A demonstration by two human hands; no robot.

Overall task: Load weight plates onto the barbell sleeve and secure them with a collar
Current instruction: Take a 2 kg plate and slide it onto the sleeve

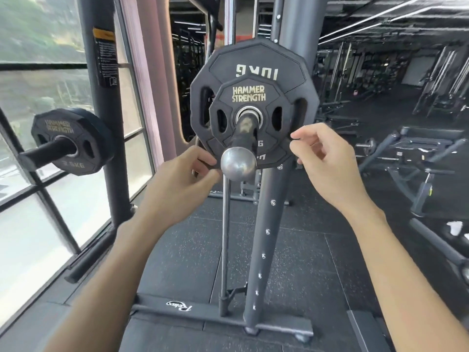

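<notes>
So the big 10 kg plate (256,64) sits furthest back on the barbell sleeve (245,133), centre of the frame, with the smaller Hammer Strength plate (250,118) stacked flat in front of it. Both look like rubber-coated, many-sided plates, so I'd guess rigid, fairly grippy and properly heavy for their size; the oval slots either side of the hub are the obvious handholds, otherwise you pinch the rim.

Sleeve pokes out toward the camera and ends in a shiny ball cap (238,163). No collar on it that I can see.

Left hand (177,179) is down at the lower-left rim of the small plate, fingers curled, fingertips on the edge. Right hand (322,153) is at the lower-right rim, loosely half-open, thumb and forefinger pinched near the edge; can't tell if it's actually gripping.
</notes>
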